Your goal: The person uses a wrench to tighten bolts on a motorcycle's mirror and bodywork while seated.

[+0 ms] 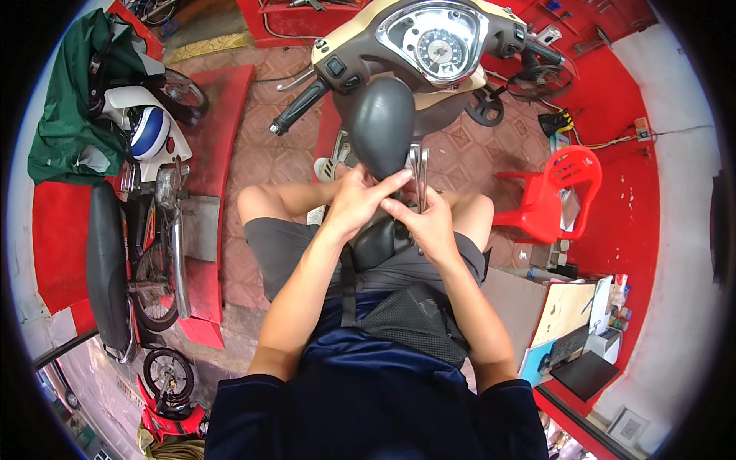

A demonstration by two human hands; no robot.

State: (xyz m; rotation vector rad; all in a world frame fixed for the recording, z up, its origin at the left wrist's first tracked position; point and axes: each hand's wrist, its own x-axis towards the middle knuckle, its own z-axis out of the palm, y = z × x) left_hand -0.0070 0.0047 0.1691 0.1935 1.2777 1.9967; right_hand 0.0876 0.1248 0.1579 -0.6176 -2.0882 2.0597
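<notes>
Above my lap a black oval scooter mirror [383,126] stands with its smooth back upward. My left hand [354,203] is closed around its lower end, the fingers partly hidden beneath it. Two metal spanners [418,172] stick up beside the mirror. My right hand [431,230] is closed on them, its thumb reaching toward my left hand. Both hands almost meet, so what lies between them is hidden. Below, between my thighs, sits another rounded black piece [374,245], too covered to tell its kind.
Ahead stands a cream and brown scooter with a round speedometer [439,52] and a left handlebar grip [299,106]. At left are a parked motorbike with a long black seat [109,264] and a green cover [77,100]. A red plastic chair [556,195] stands at right, near a cluttered desk [563,310].
</notes>
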